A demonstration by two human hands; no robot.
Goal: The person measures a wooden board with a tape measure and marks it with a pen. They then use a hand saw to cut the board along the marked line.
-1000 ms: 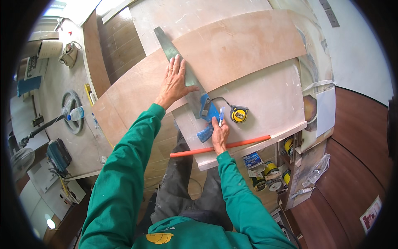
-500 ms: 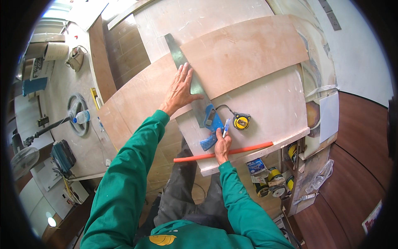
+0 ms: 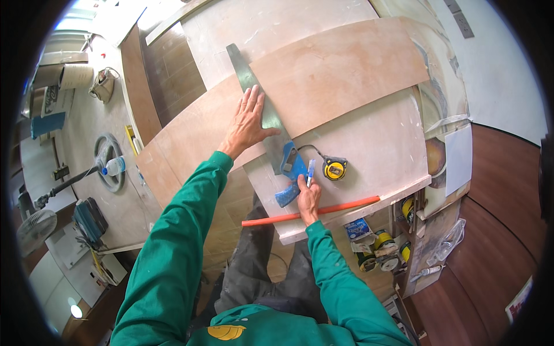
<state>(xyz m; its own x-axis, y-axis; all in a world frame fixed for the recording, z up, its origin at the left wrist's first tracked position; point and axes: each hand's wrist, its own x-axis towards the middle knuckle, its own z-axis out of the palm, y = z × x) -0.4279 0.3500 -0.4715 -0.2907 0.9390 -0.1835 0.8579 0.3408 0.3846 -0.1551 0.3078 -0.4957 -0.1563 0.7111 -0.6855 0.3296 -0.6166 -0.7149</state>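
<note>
A handsaw (image 3: 274, 115) with a blue handle lies slantwise across a long, curved, thin wooden board (image 3: 346, 69). My left hand (image 3: 245, 124) rests flat on the blade, fingers stretched and thumb out to the right. My right hand (image 3: 309, 199) is closed around a white and blue pen (image 3: 310, 171) beside the saw's handle; its fingertips appear to touch the handle. Just right of the pen sits a black and yellow tape measure (image 3: 334, 169). An orange rod (image 3: 352, 205) runs along the workbench's near edge, passing by my right wrist.
Under the pale workbench (image 3: 381, 135), a shelf holds several yellow and black rolls (image 3: 384, 239) and a blue package (image 3: 358, 229). On a side table to the left are a water bottle (image 3: 115, 166), a grey hose (image 3: 104, 144) and a teal-grey toolbox (image 3: 89, 219). A fan (image 3: 37, 226) stands beyond.
The saw has shifted slightly to the left and away from me, with both hands moving along with it. The pen stays in my right hand, now more upright.
</note>
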